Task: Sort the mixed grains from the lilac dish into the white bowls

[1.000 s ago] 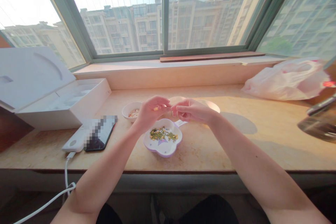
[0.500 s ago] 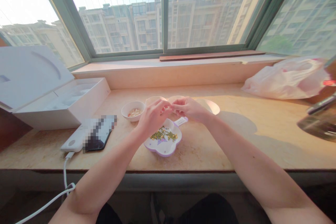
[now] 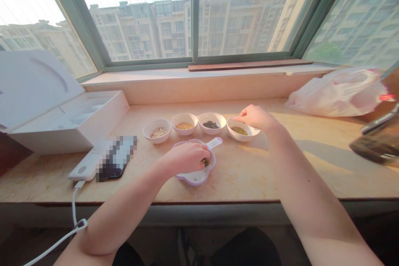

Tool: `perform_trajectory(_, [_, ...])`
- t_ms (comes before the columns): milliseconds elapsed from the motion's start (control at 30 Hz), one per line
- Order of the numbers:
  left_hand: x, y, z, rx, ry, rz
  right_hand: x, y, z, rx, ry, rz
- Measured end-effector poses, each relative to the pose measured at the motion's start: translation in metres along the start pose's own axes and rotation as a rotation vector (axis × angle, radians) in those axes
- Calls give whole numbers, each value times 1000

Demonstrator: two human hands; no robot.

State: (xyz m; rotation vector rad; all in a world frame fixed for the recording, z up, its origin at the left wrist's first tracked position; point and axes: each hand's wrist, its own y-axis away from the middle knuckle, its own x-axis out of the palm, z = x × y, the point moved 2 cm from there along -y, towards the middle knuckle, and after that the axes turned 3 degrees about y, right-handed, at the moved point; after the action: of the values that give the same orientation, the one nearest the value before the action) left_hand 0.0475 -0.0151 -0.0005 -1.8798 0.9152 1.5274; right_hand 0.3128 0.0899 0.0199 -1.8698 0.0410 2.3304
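Note:
My left hand (image 3: 190, 158) reaches down into a white, purple-edged scalloped dish (image 3: 195, 181) with a handle. Its curled fingers are at the small green beans (image 3: 205, 162), hiding most of them; whatever they hold is hidden. Over the right rim of the rightmost white bowl (image 3: 243, 137), my right hand (image 3: 256, 117) has its thumb and fingers pinched together. Green beans (image 3: 239, 131) lie in that bowl. To its left stand a bowl of dark seeds (image 3: 211, 124), a bowl of yellowish beans (image 3: 184, 126) and a bowl of pale, flat pieces (image 3: 158, 132).
An open white box (image 3: 71, 122) stands at the left, behind a white power bank (image 3: 89, 166) with a cable and a phone (image 3: 116, 162). A plastic bag (image 3: 336, 93) and a dark, shiny container (image 3: 374, 145) are at the right. The window sill (image 3: 149, 77) runs behind.
My hands have parted from where they met above the dish. The left has gone down into the dish; the right has moved right to the rightmost bowl, uncovering the middle bowls.

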Motion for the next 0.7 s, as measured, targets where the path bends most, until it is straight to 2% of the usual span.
perform_trajectory(100, [3, -3, -4, -16, -78, 12, 3, -3, -7, 34, -9, 83])
perform_trajectory(300, [7, -4, -5, -32, -97, 7, 7, -2, -7, 11, -30, 104])
perform_trajectory(533, [5, -5, 7, -7, -44, -25, 5, -2, -4, -9, -41, 170])
perform_trajectory(700, [1, -5, 11, 9, 39, -25, 5, -3, -5, -5, -12, 134])
